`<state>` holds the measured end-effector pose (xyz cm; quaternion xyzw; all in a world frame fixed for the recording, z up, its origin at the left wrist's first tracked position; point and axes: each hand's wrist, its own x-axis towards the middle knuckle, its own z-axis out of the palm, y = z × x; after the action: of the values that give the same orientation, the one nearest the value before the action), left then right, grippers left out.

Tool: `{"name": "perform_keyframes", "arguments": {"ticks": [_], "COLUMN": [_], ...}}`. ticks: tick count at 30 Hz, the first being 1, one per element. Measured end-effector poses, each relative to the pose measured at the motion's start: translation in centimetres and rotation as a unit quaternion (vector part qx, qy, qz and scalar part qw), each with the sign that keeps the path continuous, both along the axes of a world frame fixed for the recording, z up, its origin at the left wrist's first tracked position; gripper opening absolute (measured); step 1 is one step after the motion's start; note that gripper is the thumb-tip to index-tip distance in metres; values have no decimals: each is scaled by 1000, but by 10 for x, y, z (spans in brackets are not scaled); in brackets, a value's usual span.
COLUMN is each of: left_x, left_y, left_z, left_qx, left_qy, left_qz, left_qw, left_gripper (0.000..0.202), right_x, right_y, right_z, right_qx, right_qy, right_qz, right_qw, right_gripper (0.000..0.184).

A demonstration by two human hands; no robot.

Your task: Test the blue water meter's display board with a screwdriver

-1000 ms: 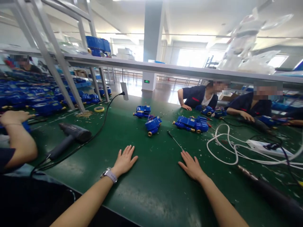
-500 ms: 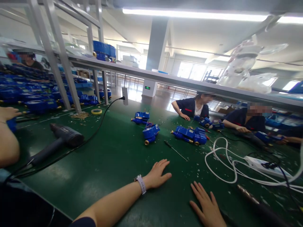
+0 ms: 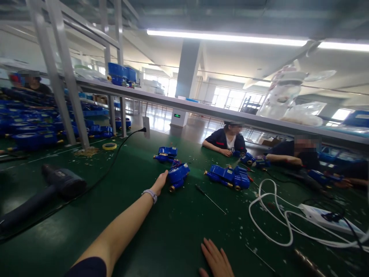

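Note:
My left hand (image 3: pixel 160 182), a watch on its wrist, reaches out over the green table and is closed on the left side of a blue water meter (image 3: pixel 178 176) with brass ends. Its fingertips are hidden by the meter. My right hand (image 3: pixel 216 258) lies flat on the table at the bottom edge, fingers stretched out, holding nothing. Between the hands and the far meters lies a thin screwdriver (image 3: pixel 210 198) with a dark handle. Another blue meter (image 3: pixel 167 153) sits just behind the touched one. To the right, more blue meters (image 3: pixel 221 174) stand side by side.
A dark heat gun (image 3: pixel 65 182) with a black cord lies at left, near yellow tape (image 3: pixel 109 146). White cable loops and a power strip (image 3: pixel 325 217) occupy the right. Two co-workers (image 3: pixel 225 140) sit opposite. A shelf (image 3: pixel 196 104) crosses above the table.
My left hand has moved forward and left from the table surface to the blue water meter. My right hand sits lower in view. The other person's arm at left is gone from view.

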<state>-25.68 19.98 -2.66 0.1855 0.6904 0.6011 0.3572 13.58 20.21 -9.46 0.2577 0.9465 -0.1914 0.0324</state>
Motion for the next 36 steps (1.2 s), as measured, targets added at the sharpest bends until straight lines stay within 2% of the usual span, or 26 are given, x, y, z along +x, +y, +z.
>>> {"name": "perform_keyframes", "arguments": {"ticks": [5,9,13,16,19,25,31,36], "left_x": [-8,4,22,35,47,66,88,108], "left_y": [25,25,19,19,23,19,-16,-54], "left_z": [0,-3,-7,-11,-14,-27,-36,-35], "left_qx": [5,34,49,65,83,112,148,150], "left_qy": [-102,-101,-61,-37,-26,-30,-52,-74], "left_qz": [-67,-85,-79,-70,-77,-124,-183,-201], "left_qw": [992,991,994,995,993,985,970,965], "left_gripper": [70,70,70,72,71,68,78,96], "right_x": [-5,-7,4,12,13,10,12,18], "right_y": [15,38,62,62,55,62,67,66], "right_z": [10,9,6,0,-8,-10,-6,-17], "right_qx": [-32,-5,30,-6,-34,-39,-11,-25], "right_qy": [12,90,224,275,310,347,390,389], "right_qz": [-98,-194,-338,-413,-425,-416,-375,-437], "right_qw": [995,977,914,868,850,840,841,811], "right_gripper": [56,65,83,77,72,81,79,70]}}
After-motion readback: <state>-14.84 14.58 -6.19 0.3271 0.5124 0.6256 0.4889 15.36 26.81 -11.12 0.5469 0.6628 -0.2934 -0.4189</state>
